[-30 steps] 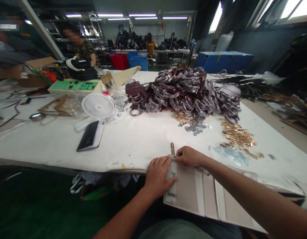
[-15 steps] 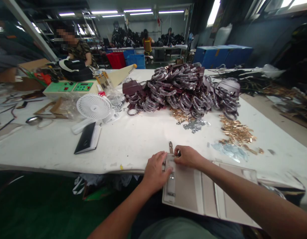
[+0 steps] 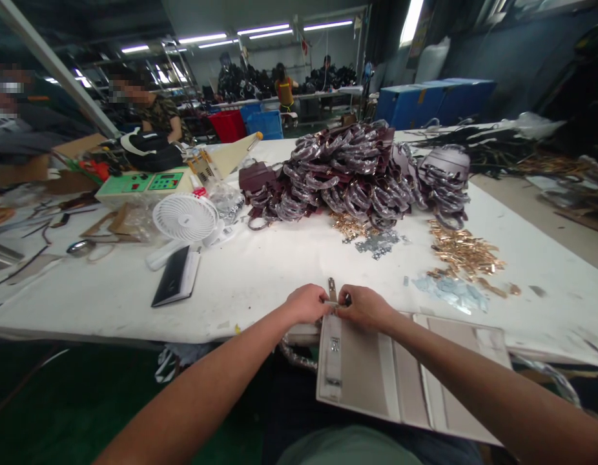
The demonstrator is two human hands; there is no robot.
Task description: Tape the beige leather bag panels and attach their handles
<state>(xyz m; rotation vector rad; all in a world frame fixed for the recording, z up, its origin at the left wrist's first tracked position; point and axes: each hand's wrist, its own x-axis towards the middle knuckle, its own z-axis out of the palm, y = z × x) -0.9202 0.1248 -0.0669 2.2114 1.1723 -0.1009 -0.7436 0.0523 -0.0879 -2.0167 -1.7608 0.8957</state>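
Observation:
A beige bag panel (image 3: 367, 371) lies open at the table's front edge, partly over my lap. At its upper left corner, my left hand (image 3: 311, 303) pinches a small, thin piece whose kind is too small to tell. My right hand (image 3: 364, 307) meets it there, fingers closed round something dark and mostly hidden. A narrow strap with a metal plate (image 3: 332, 287) sticks up between the two hands. Metal fittings (image 3: 334, 344) sit on the panel's left strip, below my hands.
Gold metal parts (image 3: 463, 252) and pale plastic pieces (image 3: 454, 294) lie to the right. Wrapped maroon bags (image 3: 347, 171) are heaped behind grey plates (image 3: 376, 244). A white fan (image 3: 185, 218) and a black notebook (image 3: 175, 274) stand left. People work farther back.
My left hand has lifted off the panel's left strip and moved up to the corner, its fingers now pinched beside my right hand. The right hand has barely moved. The view has shifted slightly.

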